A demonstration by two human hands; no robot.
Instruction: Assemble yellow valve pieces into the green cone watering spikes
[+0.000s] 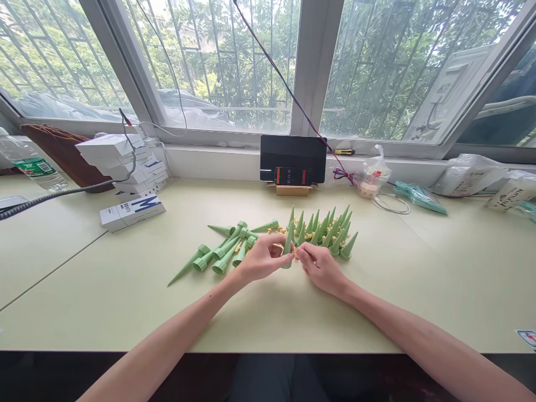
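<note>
While the left hand (263, 258) grasps a green spike (288, 243) between thumb and fingers, its point upward, the right hand (321, 267) pinches a small yellow piece (295, 253) just beside the spike's lower part; whether the two touch cannot be made out. The spike is above the near middle of the pale table (268, 324).

Taking that spike as the clock's centre, a cluster of upright spikes (329, 238) stands at two o'clock, points up, with more yellow bits among them. At nine o'clock, loose spikes (228, 244) lie in a criss-crossed heap, several with their wide ends toward the person.

Farther out, at twelve o'clock, a phone (292, 176) leans before a dark tablet (293, 149) above a small cardboard box (292, 191). A bagged cup (371, 181) sits at two o'clock, close to the sill. Toward ten o'clock are stacked white boxes (125, 159), and beyond them a clear bottle (36, 166) with a green label.
</note>
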